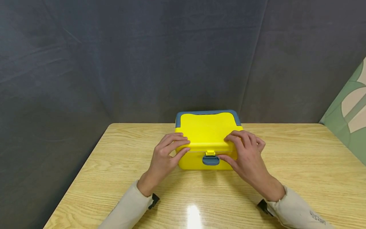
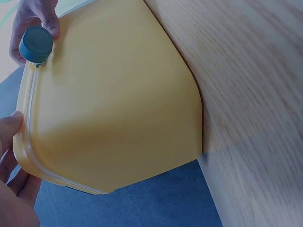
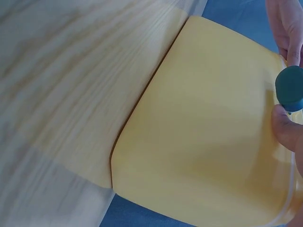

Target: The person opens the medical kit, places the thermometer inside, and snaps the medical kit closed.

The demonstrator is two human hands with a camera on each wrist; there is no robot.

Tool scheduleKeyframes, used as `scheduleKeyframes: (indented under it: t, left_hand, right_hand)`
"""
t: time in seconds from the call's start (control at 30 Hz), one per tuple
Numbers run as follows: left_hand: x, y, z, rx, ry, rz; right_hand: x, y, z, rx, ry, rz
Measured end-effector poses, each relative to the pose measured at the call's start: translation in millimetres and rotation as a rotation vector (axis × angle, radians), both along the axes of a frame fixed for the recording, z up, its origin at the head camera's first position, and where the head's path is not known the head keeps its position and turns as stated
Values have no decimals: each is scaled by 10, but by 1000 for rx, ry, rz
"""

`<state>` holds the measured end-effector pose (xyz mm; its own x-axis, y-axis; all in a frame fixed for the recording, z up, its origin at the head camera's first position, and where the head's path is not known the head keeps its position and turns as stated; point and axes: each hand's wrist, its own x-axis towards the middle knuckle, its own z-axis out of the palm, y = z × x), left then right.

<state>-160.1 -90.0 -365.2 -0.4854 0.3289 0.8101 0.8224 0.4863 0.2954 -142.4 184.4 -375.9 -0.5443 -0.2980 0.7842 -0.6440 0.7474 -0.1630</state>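
A yellow storage box (image 1: 210, 132) with a blue-grey carrying handle (image 1: 204, 112) stands on the table, its lid down. From its front juts a blue-grey latch (image 1: 211, 161), tilted outward below a small yellow catch. My left hand (image 1: 164, 156) grips the lid's front left corner, fingers on top and thumb at the seam. My right hand (image 1: 248, 159) holds the lid's front right part, fingertips bent over the top, thumb right beside the latch. In the right wrist view that thumb (image 3: 284, 125) lies close under the latch (image 3: 289, 87).
The wood-grain table (image 1: 128, 152) extends to both sides of the box. A dark grey curtain (image 1: 171, 57) hangs close behind it. At the far right is a green and beige patterned cloth (image 1: 351, 108). Light reflects off the tabletop in front.
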Motion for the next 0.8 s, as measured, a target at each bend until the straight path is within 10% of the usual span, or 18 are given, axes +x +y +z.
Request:
scheduleKeyframes:
  t: [0.8]
  left_hand:
    - [-4,3,-1,1,1,4]
  right_hand:
    - [-3,43,15,29,-16,20]
